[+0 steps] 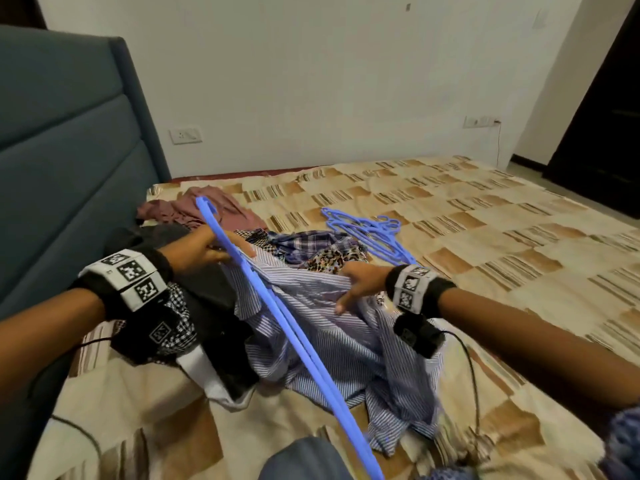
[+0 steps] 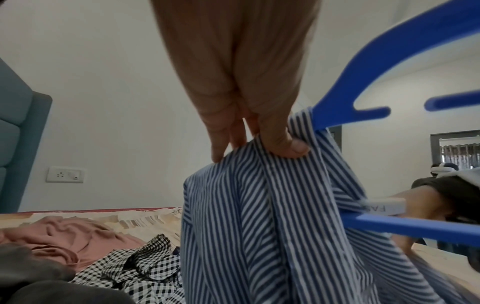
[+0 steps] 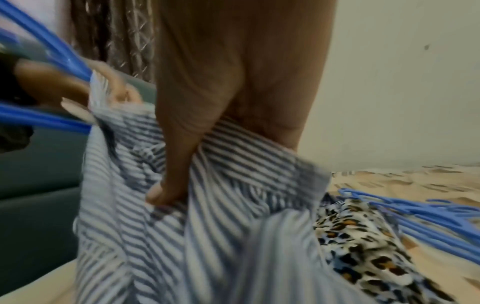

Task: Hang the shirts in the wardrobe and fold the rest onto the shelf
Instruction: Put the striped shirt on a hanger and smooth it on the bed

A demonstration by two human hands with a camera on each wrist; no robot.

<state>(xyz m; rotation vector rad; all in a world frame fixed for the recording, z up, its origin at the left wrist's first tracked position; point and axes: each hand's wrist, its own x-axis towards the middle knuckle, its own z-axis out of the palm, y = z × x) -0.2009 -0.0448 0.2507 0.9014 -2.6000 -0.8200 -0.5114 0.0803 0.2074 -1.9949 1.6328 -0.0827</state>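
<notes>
A blue-and-white striped shirt lies bunched on the bed, partly lifted. A long blue hanger runs slantwise across it towards me. My left hand pinches the shirt's upper edge against the hanger's far end; in the left wrist view the thumb and fingers pinch the striped shirt beside the hanger. My right hand grips a fold of the shirt further right. The right wrist view shows its thumb dug into the striped shirt.
Behind the shirt lie a plaid shirt, a leopard-print garment, a pink garment, a dark garment and a black-and-white checked one. Several spare blue hangers rest on the patterned bedcover. A teal headboard stands left.
</notes>
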